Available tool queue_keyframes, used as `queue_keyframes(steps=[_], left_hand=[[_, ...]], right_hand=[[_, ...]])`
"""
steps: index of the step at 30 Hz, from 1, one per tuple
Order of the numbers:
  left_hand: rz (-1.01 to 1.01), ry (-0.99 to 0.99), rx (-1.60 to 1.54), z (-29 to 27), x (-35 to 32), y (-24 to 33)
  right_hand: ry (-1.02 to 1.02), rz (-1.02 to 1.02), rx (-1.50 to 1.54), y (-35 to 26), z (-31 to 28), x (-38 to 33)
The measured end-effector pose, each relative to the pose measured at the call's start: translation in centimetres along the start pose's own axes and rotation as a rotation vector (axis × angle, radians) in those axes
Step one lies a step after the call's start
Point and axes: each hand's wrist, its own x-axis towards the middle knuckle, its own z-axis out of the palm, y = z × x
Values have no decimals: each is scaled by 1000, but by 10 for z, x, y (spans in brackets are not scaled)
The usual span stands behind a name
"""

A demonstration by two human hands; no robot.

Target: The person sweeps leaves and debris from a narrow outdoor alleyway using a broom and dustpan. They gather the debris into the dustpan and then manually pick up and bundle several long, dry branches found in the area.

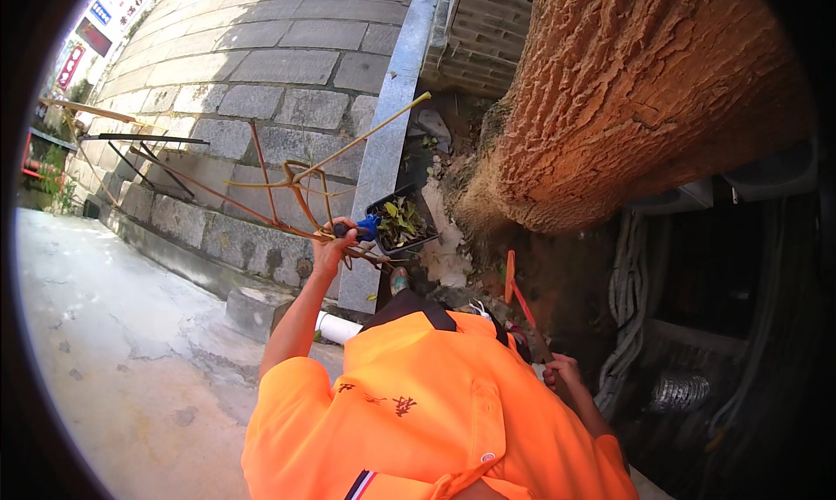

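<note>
My left hand [333, 246] is raised and closed around a blue-handled tool [367, 228], probably pruning shears, among thin bare orange-brown branches [296, 187]. Right beside it stands a small black pot with a green leafy plant [402, 224]. My right hand [564, 374], low at my side, grips the red handle of a small tool whose orange blade [509, 276] points up toward the soil at the foot of a large tree trunk [644, 91]. My orange shirt [435, 413] fills the lower middle and hides what is under it.
A grey stone kerb [387, 143] runs beside block paving [261, 65]. Concrete ground [113, 343] lies at the left, with a white pipe [336, 328] by a stone step. Thick cables [623, 300] and a ribbed duct [679, 391] hang in the dark space at the right.
</note>
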Motion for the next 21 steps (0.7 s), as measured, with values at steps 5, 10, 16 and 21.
queue_keyframes(steps=[5,10,16,21], left_hand=[[96,114,11,-26,14,29],[172,193,8,-58,18,40],[195,336,-68,-83,20,51],[202,438,-89,-91,36,57]], right_hand=[[90,-61,-322,11,2,10],[227,-99,-709,-8,30,-2],[101,-84,-916,-11,20,20],[85,-200,-1056,-27,10,34]])
